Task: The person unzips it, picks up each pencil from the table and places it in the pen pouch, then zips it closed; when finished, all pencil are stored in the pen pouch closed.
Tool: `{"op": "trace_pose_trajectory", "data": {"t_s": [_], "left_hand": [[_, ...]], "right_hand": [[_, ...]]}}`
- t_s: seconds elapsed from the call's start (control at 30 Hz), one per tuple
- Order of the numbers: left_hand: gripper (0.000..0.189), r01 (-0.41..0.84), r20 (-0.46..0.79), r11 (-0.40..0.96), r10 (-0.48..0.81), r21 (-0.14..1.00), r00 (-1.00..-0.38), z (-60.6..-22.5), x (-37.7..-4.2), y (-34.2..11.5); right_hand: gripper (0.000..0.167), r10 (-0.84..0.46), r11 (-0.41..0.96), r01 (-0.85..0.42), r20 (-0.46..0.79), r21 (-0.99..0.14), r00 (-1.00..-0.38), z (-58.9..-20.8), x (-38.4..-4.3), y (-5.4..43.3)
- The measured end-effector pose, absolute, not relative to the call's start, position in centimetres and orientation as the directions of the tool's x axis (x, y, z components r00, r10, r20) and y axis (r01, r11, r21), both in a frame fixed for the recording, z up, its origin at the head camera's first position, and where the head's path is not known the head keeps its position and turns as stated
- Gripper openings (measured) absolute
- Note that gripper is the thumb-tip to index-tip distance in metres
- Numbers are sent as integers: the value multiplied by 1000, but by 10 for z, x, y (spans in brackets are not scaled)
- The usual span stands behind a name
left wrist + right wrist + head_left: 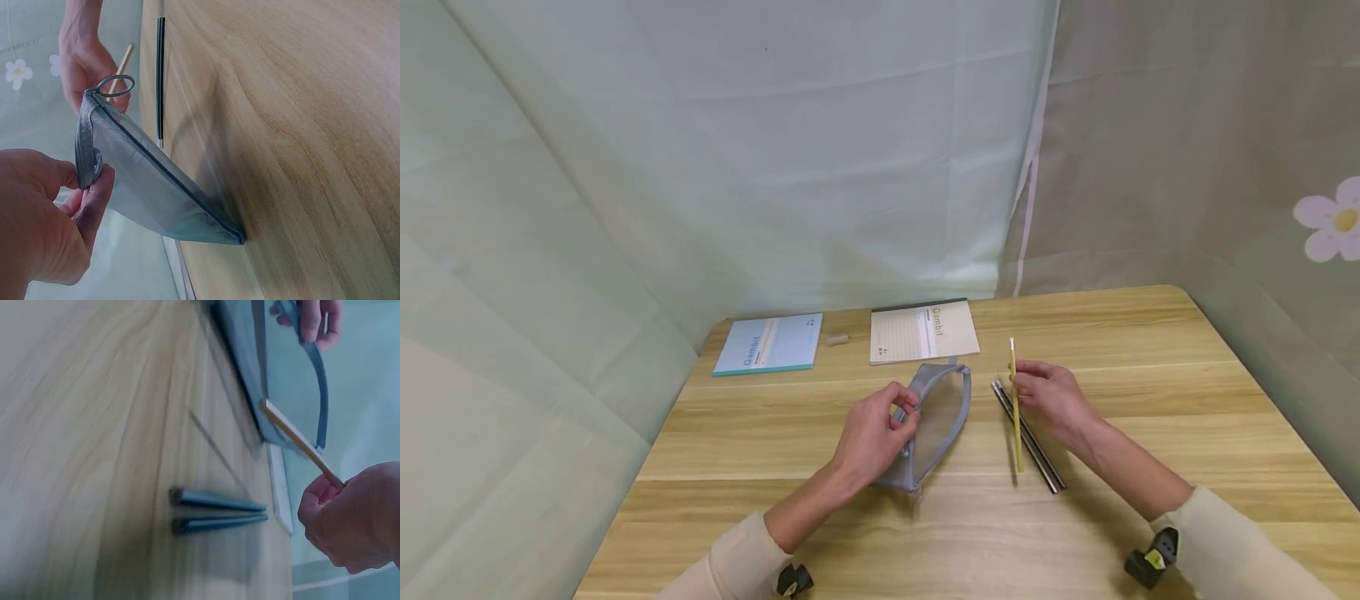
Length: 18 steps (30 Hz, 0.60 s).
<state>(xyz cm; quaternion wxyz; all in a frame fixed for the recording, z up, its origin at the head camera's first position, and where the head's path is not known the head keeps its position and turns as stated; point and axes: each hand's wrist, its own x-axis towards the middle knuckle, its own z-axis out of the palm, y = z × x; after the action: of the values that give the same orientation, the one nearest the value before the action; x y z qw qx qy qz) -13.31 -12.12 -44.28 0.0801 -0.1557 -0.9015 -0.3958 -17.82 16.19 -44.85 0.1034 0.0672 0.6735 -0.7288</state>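
My left hand [877,429] pinches the edge of a grey mesh zipper pouch [156,181], whose mouth gapes wide toward the right. In my right hand [1054,398] a yellow pencil [1017,417] is pinched near its upper part, raised over the table just right of the pouch. Two dark pencils [1033,442] lie side by side on the wood beneath the right hand. In the right wrist view the yellow pencil [300,442] points toward the pouch opening, and the dark pencils [219,501] lie below it.
A blue notebook [769,343] lies at the table's back left, and a cream notebook [923,332] lies behind the pouch. Between them sits a small light eraser-like block [837,340]. Curtains [850,167] hang around the wooden table [1150,375].
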Motion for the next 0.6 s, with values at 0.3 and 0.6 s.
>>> {"op": "trace_pose_trajectory", "data": {"t_s": [0.3, 0.6], "left_hand": [[13, 340, 261, 638, 218, 691, -940, -442, -132, -122], [14, 341, 266, 632, 215, 696, -940, -442, -133, -122]], "right_hand": [[26, -128, -273, 227, -199, -935, -972, -438, -178, 133], [29, -134, -333, 210, -174, -919, -976, -437, -174, 110]]}}
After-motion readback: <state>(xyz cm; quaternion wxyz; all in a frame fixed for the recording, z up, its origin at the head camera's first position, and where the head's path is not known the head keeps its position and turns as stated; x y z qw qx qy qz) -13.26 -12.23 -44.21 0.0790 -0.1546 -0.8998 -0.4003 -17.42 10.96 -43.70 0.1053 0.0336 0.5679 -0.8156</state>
